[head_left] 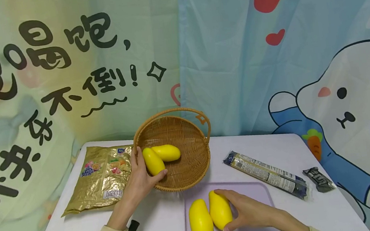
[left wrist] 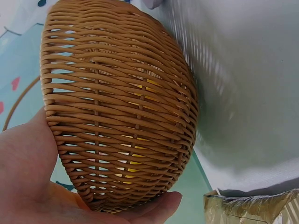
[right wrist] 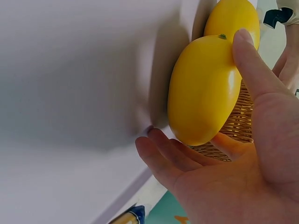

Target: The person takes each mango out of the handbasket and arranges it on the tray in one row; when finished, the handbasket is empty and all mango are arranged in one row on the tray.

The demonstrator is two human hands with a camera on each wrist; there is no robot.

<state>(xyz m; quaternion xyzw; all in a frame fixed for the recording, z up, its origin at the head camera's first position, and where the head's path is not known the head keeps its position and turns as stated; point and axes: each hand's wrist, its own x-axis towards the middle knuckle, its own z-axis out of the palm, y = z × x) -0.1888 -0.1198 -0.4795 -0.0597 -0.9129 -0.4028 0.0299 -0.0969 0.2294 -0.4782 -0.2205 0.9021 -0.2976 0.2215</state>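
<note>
My left hand (head_left: 140, 177) grips the near-left side of a brown wicker basket (head_left: 190, 161), which tilts toward me. Two yellow mangoes (head_left: 167, 153) lie inside it; the woven wall (left wrist: 121, 102) fills the left wrist view. On a pale purple tray (head_left: 249, 188) rest two more yellow mangoes, side by side. My right hand (head_left: 248, 209) holds the right-hand mango (head_left: 219, 209), fingers around its far end and thumb at its near end. The left-hand mango (head_left: 200, 221) sits just beside it. In the right wrist view, the thumb touches the held mango (right wrist: 203, 93) near its stem end.
A gold foil bag (head_left: 102, 175) lies left of the basket. To the right are a long wrapped packet (head_left: 266, 174) and a small dark wrapped packet (head_left: 319, 180). Printed curtains (head_left: 225, 49) hang behind the white table (head_left: 163, 218).
</note>
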